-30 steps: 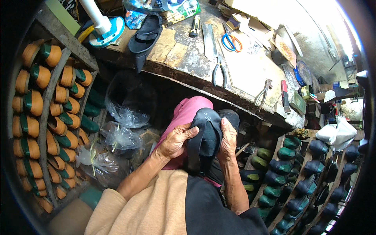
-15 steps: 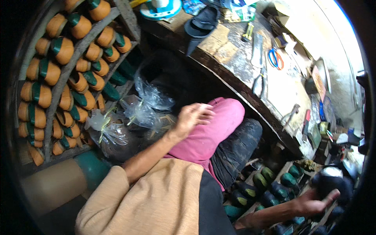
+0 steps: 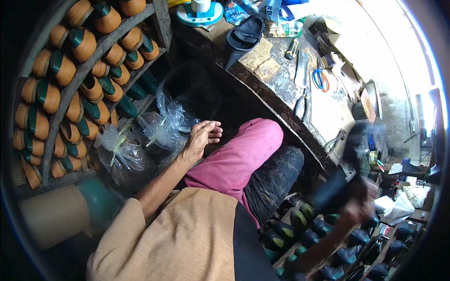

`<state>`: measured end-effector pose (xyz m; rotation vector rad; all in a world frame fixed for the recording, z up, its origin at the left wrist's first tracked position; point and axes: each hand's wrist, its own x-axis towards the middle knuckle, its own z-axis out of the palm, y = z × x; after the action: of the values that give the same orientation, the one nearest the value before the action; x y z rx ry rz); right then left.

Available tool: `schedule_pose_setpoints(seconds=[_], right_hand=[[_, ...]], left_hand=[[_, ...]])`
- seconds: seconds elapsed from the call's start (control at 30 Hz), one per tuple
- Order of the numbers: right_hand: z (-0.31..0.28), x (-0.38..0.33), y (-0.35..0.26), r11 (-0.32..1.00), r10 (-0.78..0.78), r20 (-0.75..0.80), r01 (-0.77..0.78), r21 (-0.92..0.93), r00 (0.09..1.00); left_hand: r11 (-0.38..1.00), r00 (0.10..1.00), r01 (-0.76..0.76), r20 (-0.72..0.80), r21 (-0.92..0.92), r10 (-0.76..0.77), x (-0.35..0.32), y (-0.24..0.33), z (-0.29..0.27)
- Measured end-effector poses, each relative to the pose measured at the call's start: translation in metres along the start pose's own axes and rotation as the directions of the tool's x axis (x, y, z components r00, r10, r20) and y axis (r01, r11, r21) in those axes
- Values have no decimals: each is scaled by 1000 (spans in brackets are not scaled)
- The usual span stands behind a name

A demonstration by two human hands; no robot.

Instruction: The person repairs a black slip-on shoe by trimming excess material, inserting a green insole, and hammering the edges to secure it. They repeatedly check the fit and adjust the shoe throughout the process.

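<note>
My left hand (image 3: 204, 136) hovers beside my pink-clad knee (image 3: 255, 147), empty, its fingers loosely bent. Close to it are knotted clear plastic bags (image 3: 164, 129). At the right, my right hand (image 3: 361, 201) grips what looks like a black shoe (image 3: 335, 189), smeared by motion. A dark elongated part (image 3: 355, 147) rises from the grip toward the bench; whether it is a second shoe I cannot tell. Under that arm stand rows of dark green and black shoes (image 3: 323, 227) on a rack.
On the worn workbench (image 3: 323, 117) lie blue-and-orange scissors (image 3: 321, 79), pliers (image 3: 302, 105), a cutter (image 3: 292, 48) and a black sandal (image 3: 244, 35). Orange and green shoes (image 3: 63, 68) fill the left rack. A large tan and green roll (image 3: 56, 215) lies below it.
My right hand has swung up and left with the dark shoe, toward the bench edge. My left hand has moved left, off my knee. The whole view has shifted slightly.
</note>
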<state>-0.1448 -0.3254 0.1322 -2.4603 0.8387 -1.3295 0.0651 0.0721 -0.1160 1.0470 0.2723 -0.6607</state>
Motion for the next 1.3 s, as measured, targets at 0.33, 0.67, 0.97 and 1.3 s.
schedule_pose_setpoints(seconds=[0.33,0.67,0.97,1.3], right_hand=[[8,-119,-32,817,-284,639,529,-229,715],[21,-126,-75,703,218,795,-656,274,566],[53,-163,-64,666,269,749,-679,309,605],[107,-157,-63,593,472,589,-730,340,656]], left_hand=[[999,997,37,-70,26,-35,-10,-37,40],[993,955,106,284,-51,-88,-11,2,85],[985,895,-165,428,53,126,-17,15,164],[841,887,-245,461,482,-6,-15,-11,177]])
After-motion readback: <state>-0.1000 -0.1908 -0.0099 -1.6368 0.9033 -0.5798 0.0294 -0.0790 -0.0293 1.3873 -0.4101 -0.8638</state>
